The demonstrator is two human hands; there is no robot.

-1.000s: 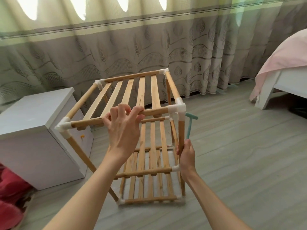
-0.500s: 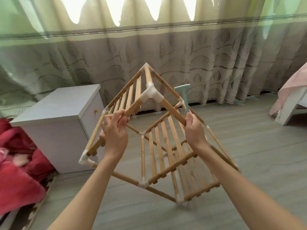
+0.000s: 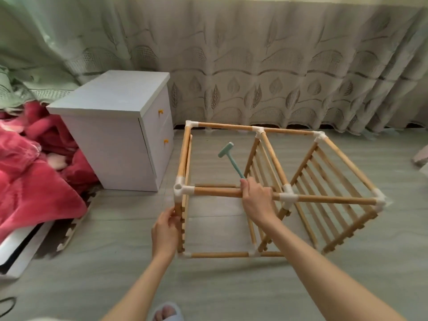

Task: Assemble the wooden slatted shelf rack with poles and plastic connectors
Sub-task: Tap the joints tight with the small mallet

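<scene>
Head cam: rack (image 3: 301,181) lies sideways on floor, left hand (image 3: 165,230) gripping a pole (image 3: 177,210), right hand (image 3: 257,200) gripping rail (image 3: 217,192) and mallet (image 3: 231,158).

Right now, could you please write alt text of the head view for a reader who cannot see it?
A person holds a wooden slatted rack lying on its side on the floor: the right hand grips a pole together with a small green mallet, the left hand holds a corner pole. A white nightstand stands to the left.

No readable text, labels, brands or numbers, possibly lost to blur, only curtain leaf patterns
</scene>
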